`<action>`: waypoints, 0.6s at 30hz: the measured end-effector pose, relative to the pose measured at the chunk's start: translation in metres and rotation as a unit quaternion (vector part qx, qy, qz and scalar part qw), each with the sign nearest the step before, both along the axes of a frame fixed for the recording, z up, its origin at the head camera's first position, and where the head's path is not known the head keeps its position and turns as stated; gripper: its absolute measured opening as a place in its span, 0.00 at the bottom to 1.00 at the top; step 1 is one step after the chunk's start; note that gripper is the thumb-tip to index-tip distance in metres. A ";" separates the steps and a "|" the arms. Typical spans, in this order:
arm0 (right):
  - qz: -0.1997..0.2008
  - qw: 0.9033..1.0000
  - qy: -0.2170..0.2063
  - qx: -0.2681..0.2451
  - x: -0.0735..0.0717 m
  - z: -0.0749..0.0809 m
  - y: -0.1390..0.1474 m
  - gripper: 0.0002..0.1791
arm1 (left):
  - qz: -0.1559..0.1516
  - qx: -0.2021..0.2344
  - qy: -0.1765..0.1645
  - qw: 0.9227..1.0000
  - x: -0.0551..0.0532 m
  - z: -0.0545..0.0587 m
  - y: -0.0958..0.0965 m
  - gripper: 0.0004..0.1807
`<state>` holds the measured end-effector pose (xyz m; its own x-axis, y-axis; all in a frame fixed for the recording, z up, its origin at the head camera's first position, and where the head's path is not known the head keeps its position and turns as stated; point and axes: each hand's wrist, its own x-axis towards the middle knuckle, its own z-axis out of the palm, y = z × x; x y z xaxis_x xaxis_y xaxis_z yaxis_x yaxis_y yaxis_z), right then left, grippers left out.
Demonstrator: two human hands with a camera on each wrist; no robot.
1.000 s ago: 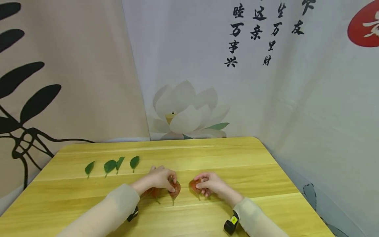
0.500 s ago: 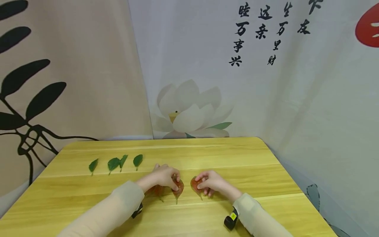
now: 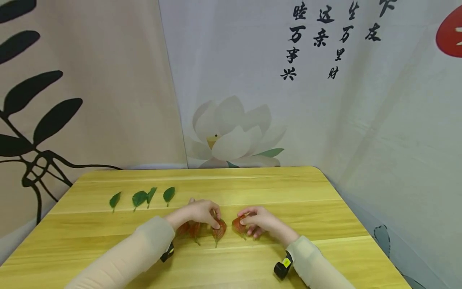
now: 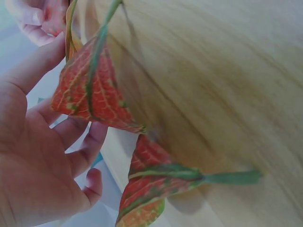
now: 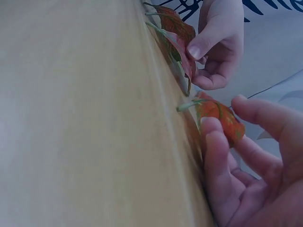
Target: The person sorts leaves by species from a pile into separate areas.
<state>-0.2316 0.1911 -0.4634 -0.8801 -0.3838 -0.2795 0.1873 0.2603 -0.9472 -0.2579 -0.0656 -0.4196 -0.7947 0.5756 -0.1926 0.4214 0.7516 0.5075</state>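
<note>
Red leaves with green stems lie in a row on the wooden table (image 3: 274,257). My left hand (image 3: 202,210) pinches one red leaf (image 3: 219,230) between thumb and fingers; the right wrist view shows the thumb on this leaf (image 5: 182,52). Beneath that hand, another red leaf (image 3: 195,230) and a partly covered leaf (image 3: 183,229) lie to the left. In the left wrist view, two red leaves (image 4: 92,87) curl up beside the palm. To the right, my right hand (image 3: 265,222) holds a red-orange leaf (image 5: 220,118) at its fingertips, stem towards me.
Several green leaves (image 3: 139,198) lie in a line at the table's back left. A curtain (image 3: 231,72) with a printed flower and black characters hangs behind the table. Black wrist cameras (image 3: 282,269) sit by the sleeves.
The head view has shifted slightly, moving the scene right. The left thumb has slid up its leaf slightly, and more of the red leaf shows. The right hand stays near its leaf.
</note>
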 end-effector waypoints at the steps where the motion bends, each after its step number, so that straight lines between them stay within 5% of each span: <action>1: 0.001 1.000 -0.003 -0.002 0.000 0.000 0.000 0.20 | 0.000 0.002 -0.006 1.000 -0.001 0.000 0.000 0.10; 10: 0.009 1.000 0.000 0.007 -0.008 0.002 -0.001 0.24 | 0.009 0.023 -0.031 0.999 -0.004 0.007 -0.006 0.07; 18: 0.019 0.998 0.049 0.037 -0.016 0.024 0.014 0.26 | 0.017 0.029 -0.006 0.999 -0.013 0.024 -0.022 0.08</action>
